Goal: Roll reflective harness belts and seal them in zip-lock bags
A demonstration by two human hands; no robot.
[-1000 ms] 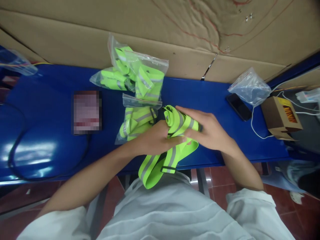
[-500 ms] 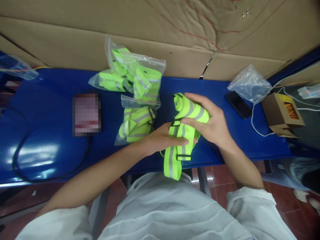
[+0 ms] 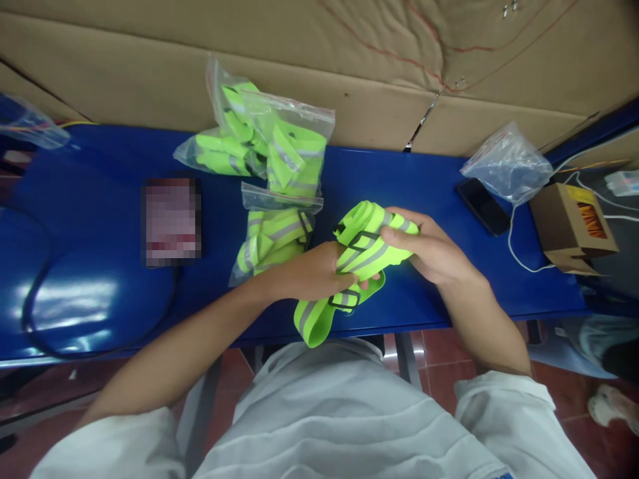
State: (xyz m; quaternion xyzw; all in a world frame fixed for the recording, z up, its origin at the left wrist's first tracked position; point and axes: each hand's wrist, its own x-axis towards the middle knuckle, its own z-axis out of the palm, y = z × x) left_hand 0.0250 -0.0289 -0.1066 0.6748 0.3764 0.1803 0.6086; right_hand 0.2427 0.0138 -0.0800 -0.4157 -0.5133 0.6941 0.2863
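Note:
A neon-yellow reflective strap vest [image 3: 362, 249] with grey stripes and black buckles is bunched over the blue table [image 3: 100, 219], just in front of me. My left hand [image 3: 304, 271] grips its near side, fingers curled over the fabric. Wrapped round the rolled far end is my right hand [image 3: 429, 249]. A loose tail of the strap [image 3: 314, 319] hangs past the table's front edge toward my lap.
Three clear zip bags of the same yellow vests [image 3: 277, 193] lie left of my hands. A blurred dark tablet [image 3: 172, 219] with a cable sits further left. At the right are a crumpled empty bag [image 3: 506, 163], a black phone [image 3: 484, 207] and a small cardboard box [image 3: 572, 226]. Cardboard sheets [image 3: 349, 66] line the back.
The vest has been rolled tighter and turned more crosswise, and the hanging tail has shortened. Both hands stayed on it, the right hand dropping slightly nearer.

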